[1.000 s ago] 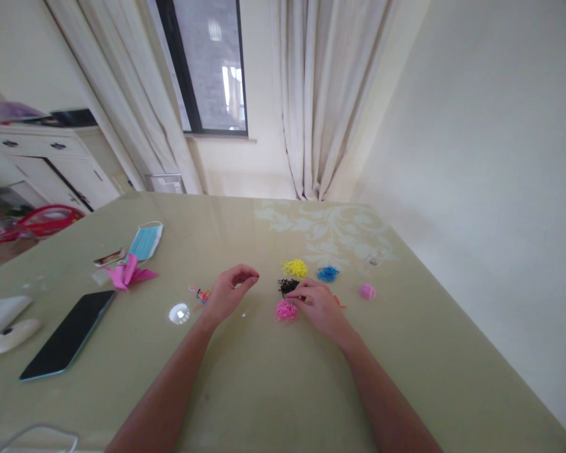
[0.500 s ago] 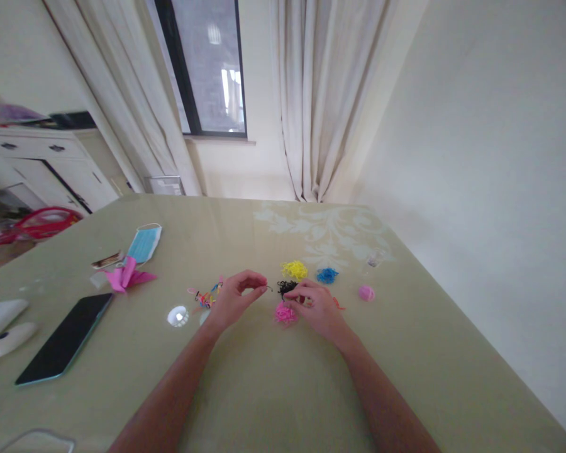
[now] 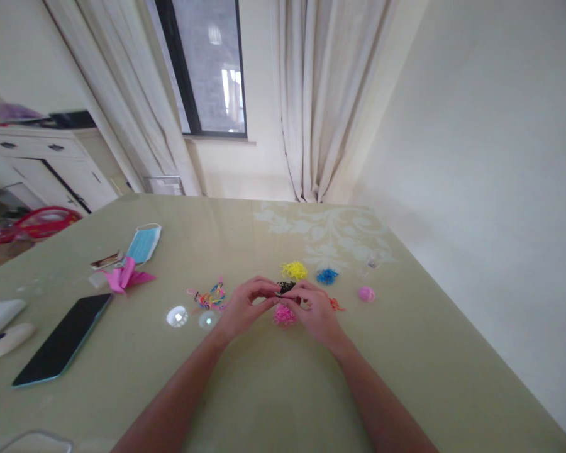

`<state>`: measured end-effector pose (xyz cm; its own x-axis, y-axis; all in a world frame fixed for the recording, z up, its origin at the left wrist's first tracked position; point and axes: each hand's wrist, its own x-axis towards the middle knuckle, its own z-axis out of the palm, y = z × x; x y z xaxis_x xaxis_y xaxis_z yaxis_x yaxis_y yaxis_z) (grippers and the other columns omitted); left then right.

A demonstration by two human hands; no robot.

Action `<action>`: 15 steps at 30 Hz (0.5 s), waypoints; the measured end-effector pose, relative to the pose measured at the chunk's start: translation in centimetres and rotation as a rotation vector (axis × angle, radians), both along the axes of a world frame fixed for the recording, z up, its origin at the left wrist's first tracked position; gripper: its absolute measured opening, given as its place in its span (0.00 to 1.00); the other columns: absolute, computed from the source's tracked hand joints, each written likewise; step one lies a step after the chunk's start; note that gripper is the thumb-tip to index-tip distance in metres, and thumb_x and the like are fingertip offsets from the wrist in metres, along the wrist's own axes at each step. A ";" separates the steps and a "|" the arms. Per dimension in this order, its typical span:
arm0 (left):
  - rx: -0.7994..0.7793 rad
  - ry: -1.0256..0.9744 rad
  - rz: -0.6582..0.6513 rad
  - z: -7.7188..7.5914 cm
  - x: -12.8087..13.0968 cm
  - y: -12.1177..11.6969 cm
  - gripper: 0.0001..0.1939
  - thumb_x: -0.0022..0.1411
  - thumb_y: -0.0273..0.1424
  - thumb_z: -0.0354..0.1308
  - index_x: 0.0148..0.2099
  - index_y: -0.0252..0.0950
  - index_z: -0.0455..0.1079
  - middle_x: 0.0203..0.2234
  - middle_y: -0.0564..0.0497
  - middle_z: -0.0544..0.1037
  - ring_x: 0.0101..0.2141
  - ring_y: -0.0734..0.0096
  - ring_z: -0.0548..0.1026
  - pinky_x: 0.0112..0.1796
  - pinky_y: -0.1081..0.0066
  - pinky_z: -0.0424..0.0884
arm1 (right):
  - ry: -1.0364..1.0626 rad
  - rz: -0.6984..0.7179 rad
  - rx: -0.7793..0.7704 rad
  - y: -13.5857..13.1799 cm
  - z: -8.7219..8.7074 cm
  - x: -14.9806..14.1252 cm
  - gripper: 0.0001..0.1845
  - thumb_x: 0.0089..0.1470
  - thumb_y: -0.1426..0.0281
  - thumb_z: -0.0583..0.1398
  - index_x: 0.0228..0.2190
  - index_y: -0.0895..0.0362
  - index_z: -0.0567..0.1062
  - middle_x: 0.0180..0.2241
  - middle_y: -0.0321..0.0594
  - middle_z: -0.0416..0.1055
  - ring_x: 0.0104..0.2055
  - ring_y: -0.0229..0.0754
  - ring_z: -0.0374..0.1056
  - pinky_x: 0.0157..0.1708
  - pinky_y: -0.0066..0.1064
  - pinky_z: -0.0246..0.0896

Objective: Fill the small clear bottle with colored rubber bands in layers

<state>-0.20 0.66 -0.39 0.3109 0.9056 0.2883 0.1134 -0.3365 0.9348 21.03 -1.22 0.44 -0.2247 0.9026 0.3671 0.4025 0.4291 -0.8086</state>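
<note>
So the pale green tabletop [image 3: 264, 377] is filling most of the lower view, with a smartphone [image 3: 63, 340] lying off to the left. The left hand [image 3: 248, 308] and right hand [image 3: 316, 311] are meeting near the middle, fingertips pinching a tiny dark band [image 3: 279, 296] between them. Yellow bands [image 3: 294, 270] are lying beyond the black bands [image 3: 287, 286], which are sitting right behind the fingertips, partly hidden. Pink bands [image 3: 283, 314] are resting just in front, blue bands [image 3: 327, 276] farther right.
</note>
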 end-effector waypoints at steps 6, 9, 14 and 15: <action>-0.078 -0.012 0.007 0.2 0.3 -0.2 0.13 0.63 0.41 0.69 0.41 0.37 0.80 0.36 0.46 0.83 0.39 0.63 0.82 0.44 0.64 0.79 | 0.003 -0.002 0.004 -0.1 -0.1 -0.1 0.07 0.63 0.66 0.67 0.37 0.53 0.86 0.33 0.40 0.78 0.36 0.43 0.74 0.37 0.33 0.68; -0.092 -0.002 0.012 0.1 0.3 -0.3 0.13 0.64 0.41 0.68 0.42 0.36 0.79 0.37 0.46 0.84 0.39 0.64 0.82 0.45 0.64 0.78 | 0.004 -0.008 0.009 -0.1 0.0 -0.2 0.05 0.63 0.68 0.67 0.37 0.53 0.86 0.33 0.40 0.78 0.37 0.43 0.74 0.38 0.33 0.68; -0.105 -0.004 0.022 0.0 0.4 -0.3 0.12 0.64 0.41 0.67 0.42 0.36 0.78 0.37 0.47 0.84 0.39 0.64 0.82 0.45 0.64 0.77 | -0.021 0.001 0.010 -0.2 0.1 -0.3 0.05 0.61 0.74 0.66 0.36 0.55 0.85 0.34 0.40 0.77 0.37 0.43 0.74 0.38 0.32 0.67; -0.113 -0.010 0.021 0.0 0.4 -0.3 0.13 0.64 0.41 0.67 0.42 0.36 0.78 0.36 0.47 0.84 0.39 0.64 0.82 0.45 0.64 0.77 | -0.029 0.004 0.006 -0.2 0.0 -0.3 0.06 0.61 0.74 0.66 0.36 0.55 0.85 0.33 0.40 0.77 0.37 0.43 0.74 0.38 0.32 0.67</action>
